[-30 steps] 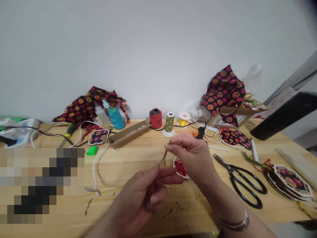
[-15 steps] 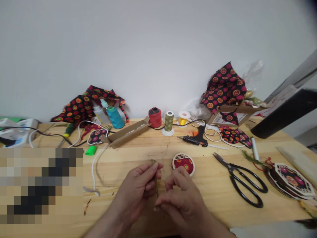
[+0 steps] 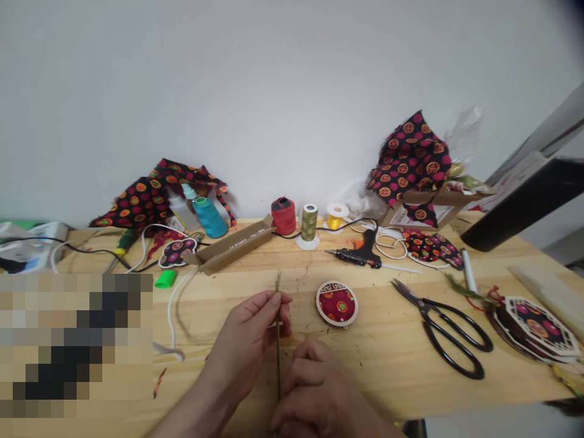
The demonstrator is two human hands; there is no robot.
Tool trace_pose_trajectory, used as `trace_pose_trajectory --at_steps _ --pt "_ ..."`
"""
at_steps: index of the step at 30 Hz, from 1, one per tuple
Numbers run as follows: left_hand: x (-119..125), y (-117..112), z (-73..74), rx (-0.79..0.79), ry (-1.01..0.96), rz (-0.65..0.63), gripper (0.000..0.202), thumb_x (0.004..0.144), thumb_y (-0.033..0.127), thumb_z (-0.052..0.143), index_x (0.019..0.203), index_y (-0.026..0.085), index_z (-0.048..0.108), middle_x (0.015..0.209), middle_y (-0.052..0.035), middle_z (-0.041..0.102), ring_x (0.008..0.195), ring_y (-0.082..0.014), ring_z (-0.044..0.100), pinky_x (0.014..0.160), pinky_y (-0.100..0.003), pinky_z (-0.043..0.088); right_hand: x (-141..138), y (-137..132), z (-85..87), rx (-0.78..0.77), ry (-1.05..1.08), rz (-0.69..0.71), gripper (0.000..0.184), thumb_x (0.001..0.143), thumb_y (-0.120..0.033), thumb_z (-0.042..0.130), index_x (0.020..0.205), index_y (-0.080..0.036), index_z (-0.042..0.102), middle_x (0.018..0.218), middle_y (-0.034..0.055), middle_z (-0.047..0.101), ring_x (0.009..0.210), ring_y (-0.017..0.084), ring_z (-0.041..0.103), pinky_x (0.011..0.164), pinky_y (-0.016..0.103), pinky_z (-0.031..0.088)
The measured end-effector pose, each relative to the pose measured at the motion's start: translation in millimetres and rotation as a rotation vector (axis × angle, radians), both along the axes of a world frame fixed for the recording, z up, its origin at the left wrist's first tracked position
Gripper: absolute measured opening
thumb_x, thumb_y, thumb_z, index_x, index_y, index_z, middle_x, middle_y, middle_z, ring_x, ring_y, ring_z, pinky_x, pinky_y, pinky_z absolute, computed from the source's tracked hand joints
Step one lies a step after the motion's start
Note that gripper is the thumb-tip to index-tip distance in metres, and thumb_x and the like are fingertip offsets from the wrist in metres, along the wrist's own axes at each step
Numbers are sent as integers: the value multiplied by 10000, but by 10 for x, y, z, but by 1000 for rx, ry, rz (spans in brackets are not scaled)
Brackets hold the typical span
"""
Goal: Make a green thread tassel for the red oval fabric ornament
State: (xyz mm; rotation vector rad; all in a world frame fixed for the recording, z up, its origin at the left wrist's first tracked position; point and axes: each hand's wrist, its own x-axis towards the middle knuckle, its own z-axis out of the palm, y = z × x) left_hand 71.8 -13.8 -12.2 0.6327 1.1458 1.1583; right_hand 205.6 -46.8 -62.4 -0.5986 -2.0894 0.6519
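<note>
Between the thumb and fingers of my left hand (image 3: 255, 331) is a thin bundle of olive-green threads (image 3: 278, 356), its frayed tip poking up above the thumb. The strands run straight down towards my right hand (image 3: 314, 389), which is curled closed around their lower part near the front of the table. My right fingertips are partly hidden. Just beyond my hands lies a round wooden-framed ornament (image 3: 337, 304) with dark red patterned fabric. Black-handled scissors (image 3: 424, 307) rest to the right of it, blades pointing away and left.
Behind stand red (image 3: 283, 217), olive (image 3: 309, 222) and yellow (image 3: 336, 219) thread spools and a teal cone (image 3: 210, 218). A glue gun (image 3: 360, 252), an open cardboard box (image 3: 237, 246) and stacked framed ornaments (image 3: 538, 328) surround the work area. White cord (image 3: 172, 313) trails at left.
My right hand has moved down and towards me, drawing along the threads, which now show as a straight length. The round ornament is fully uncovered. My left hand has shifted slightly left.
</note>
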Motion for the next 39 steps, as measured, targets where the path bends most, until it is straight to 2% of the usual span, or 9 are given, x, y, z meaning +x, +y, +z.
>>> trace_pose_trajectory --at_steps 6,12,18,22,24,26,32,36,39 --pt "-5 -12 61 -28 -98 -26 144 734 260 686 740 116 681 583 28 530 457 -51 408 441 -172 321 -56 -24 -172 16 -72 18 234 802 -426 624 652 -256 682 610 -59 630 688 113 512 664 260 400" --pt "-12 -8 59 -60 -91 -24 175 734 276 694 732 101 676 522 52 464 417 -18 264 392 -142 179 -58 10 -160 27 -198 64 208 769 -427 654 647 -262 682 633 -61 639 673 123 521 645 253 414" --pt "-54 -24 80 -53 -30 19 182 704 291 714 712 115 669 510 61 448 412 -18 258 379 -136 153 155 80 182 7 -377 218 42 795 -251 652 805 -229 687 738 -55 681 750 111 562 718 215 429" --pt "-73 -21 99 -55 0 26 185 710 302 710 721 122 671 519 61 448 411 -15 272 377 -129 154 327 150 462 -191 -412 314 76 785 -215 662 711 -206 680 657 -62 681 658 87 575 661 184 428" --pt "-75 -20 99 -58 4 20 187 710 305 708 722 122 674 513 63 444 407 -15 269 376 -131 151 388 216 553 -288 -425 151 157 811 -212 627 660 -189 665 621 -43 660 616 90 565 595 189 414" --pt "-79 -21 93 -54 -4 11 186 707 302 709 723 120 679 507 64 440 404 -16 261 375 -136 148 455 302 606 -304 -446 -104 211 843 -221 581 650 -177 655 633 -12 649 630 111 564 590 214 411" --pt "-128 -36 71 -39 85 45 226 691 327 714 770 114 717 485 62 449 379 -17 232 363 -153 145 1025 426 529 -69 -868 -736 228 806 -99 460 859 -149 676 857 108 676 790 234 615 686 335 460" --pt "-167 -48 71 -40 192 80 257 667 339 724 798 118 736 477 55 469 368 -26 267 357 -155 159 1583 273 277 -82 -1113 -921 219 762 -89 458 856 -106 655 855 155 666 754 265 642 679 368 506" --pt "-179 -53 60 -51 232 102 277 646 354 737 797 121 743 446 62 445 374 -40 278 359 -157 164 1823 169 102 -106 -1168 -941 212 764 -152 488 894 -107 649 849 165 672 758 287 651 689 391 524"
